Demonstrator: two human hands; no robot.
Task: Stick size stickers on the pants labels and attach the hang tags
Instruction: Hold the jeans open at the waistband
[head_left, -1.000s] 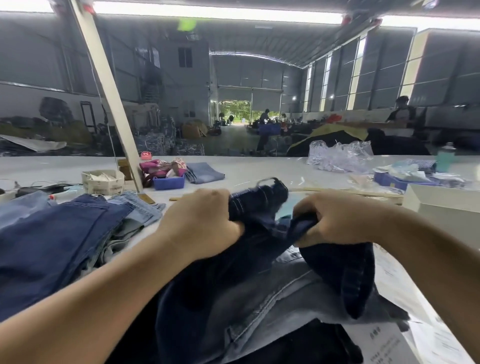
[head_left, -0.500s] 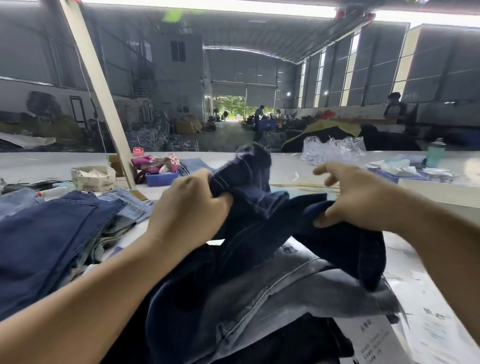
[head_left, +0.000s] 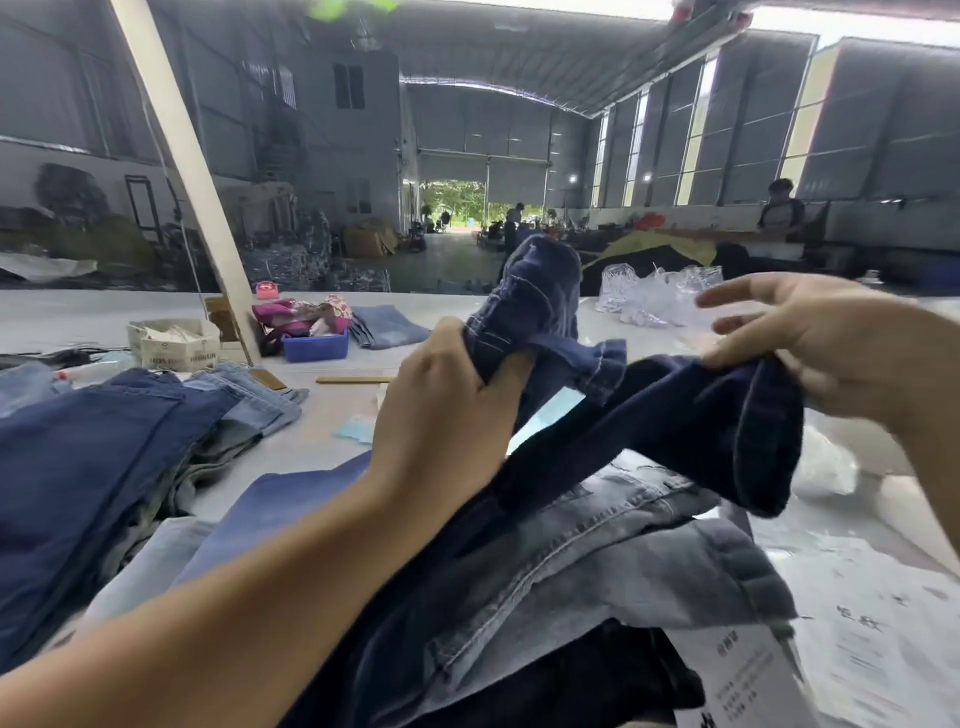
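A pair of dark blue denim pants (head_left: 675, 415) is lifted off the pile in front of me. My left hand (head_left: 447, 410) grips its waistband end, which sticks up above my fist. My right hand (head_left: 810, 338) pinches the other fold of the same pants between thumb and palm, while its fingers stretch out straight to the left. Under them lies a lighter grey-blue pair of jeans (head_left: 597, 561). No label, sticker or hang tag shows on the held pants.
A stack of blue jeans (head_left: 104, 457) lies at the left. Behind it stand a small cardboard box (head_left: 174, 345), a blue plastic bin (head_left: 315, 345) and a slanted white post (head_left: 182, 156). Clear plastic bags (head_left: 654, 291) lie far right; printed papers (head_left: 857, 649) near right.
Both hands rose and moved apart, pulling the dark pants open. The waistband end now stands higher above my left fist, and my right hand's fingers have straightened out.
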